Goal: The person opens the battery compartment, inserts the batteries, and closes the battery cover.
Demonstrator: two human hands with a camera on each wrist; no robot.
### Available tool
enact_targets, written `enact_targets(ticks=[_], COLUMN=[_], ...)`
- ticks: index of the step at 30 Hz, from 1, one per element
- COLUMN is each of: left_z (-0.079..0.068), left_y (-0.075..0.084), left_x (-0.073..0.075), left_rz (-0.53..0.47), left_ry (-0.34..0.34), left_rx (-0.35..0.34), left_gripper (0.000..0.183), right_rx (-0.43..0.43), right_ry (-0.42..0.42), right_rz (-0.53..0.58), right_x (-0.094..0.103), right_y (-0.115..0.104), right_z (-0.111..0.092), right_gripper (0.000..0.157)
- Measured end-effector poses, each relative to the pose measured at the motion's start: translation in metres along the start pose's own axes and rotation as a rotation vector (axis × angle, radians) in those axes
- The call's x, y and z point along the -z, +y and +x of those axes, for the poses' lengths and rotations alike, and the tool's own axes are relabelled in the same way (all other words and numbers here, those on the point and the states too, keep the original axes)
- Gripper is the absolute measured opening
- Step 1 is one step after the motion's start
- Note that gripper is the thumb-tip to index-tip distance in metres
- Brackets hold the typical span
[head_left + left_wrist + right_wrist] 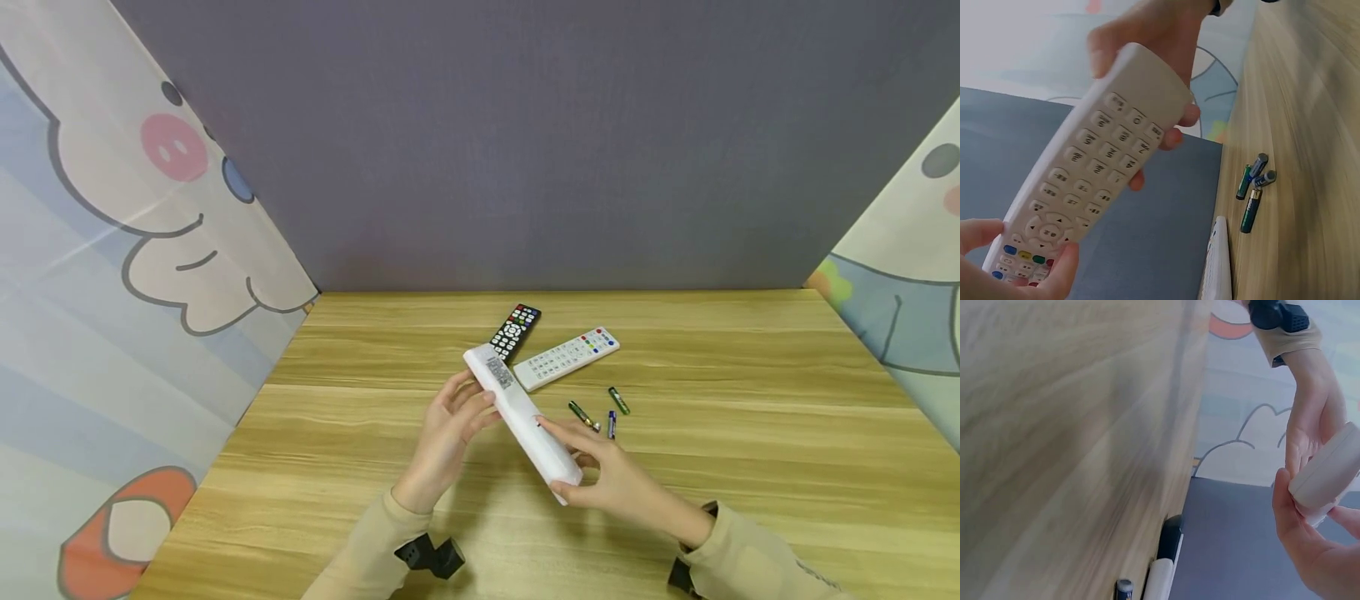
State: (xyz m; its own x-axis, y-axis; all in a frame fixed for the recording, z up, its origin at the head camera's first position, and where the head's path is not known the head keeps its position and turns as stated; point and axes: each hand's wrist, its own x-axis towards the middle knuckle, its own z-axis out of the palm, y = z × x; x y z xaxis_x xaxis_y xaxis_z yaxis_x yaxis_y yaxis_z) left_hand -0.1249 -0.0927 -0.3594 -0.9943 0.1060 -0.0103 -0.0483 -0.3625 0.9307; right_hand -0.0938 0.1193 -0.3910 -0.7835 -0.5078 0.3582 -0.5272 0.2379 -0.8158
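Note:
Both hands hold a white remote control [517, 408] above the table, its back with a printed label turned up toward the head view. The left hand [450, 433] pinches the far end, near the label. At the near end, the thumb and fingers of the right hand [607, 471] grip the remote's sides. White keys and some coloured ones show on the remote's front [1085, 175] in the left wrist view. Whether its battery cover is fully seated cannot be made out.
Behind the hands lie a black remote [517, 329], partly hidden, and a second white remote [567, 358]. Several small batteries, among them a green one [618, 400], lie right of the held remote on the wooden table [750, 400]. A grey panel [525, 150] stands behind.

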Motion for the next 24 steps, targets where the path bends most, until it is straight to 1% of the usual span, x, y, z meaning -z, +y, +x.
enact_targets(ticks=[2, 7, 13, 17, 20, 23, 24], left_z=[-0.0008, -0.0038, -0.0062, -0.0065, -0.0068, -0.0067, -0.0067], left_y=[0.0004, -0.0007, -0.0032, -0.0052, -0.0058, -0.0069, -0.0072], left_x=[-0.0015, -0.0037, -0.0059, -0.0073, -0.0088, -0.0098, -0.0102], left_rz=[0.038, 0.108, 0.112, 0.122, 0.127, 0.133, 0.134], left_ry=[0.000, -0.032, -0.041, -0.040, -0.029, 0.002, 0.015], left_rx=[-0.007, -0.033, -0.011, -0.004, 0.000, 0.005, 0.008], left_gripper=[0.052, 0.057, 0.061, 0.064, 0.065, 0.065, 0.065], right_rx=[-0.017, -0.074, -0.094, -0.124, -0.162, -0.200, -0.211], right_ry=[-0.022, -0.071, -0.106, -0.149, -0.185, -0.207, -0.212], right_rz=[0.070, 0.222, 0.358, 0.536, 0.677, 0.730, 0.732], right_x=[0.0005, 0.0019, 0.0016, 0.0015, 0.0016, 0.0010, 0.0007], right_y=[0.0000, -0.0004, -0.0025, -0.0026, -0.0015, -0.0011, -0.0011], right_z=[0.0000, -0.0003, 0.0012, 0.0030, 0.0038, 0.0041, 0.0041], right_gripper=[0.067, 0.063, 0.061, 0.060, 0.061, 0.063, 0.063])
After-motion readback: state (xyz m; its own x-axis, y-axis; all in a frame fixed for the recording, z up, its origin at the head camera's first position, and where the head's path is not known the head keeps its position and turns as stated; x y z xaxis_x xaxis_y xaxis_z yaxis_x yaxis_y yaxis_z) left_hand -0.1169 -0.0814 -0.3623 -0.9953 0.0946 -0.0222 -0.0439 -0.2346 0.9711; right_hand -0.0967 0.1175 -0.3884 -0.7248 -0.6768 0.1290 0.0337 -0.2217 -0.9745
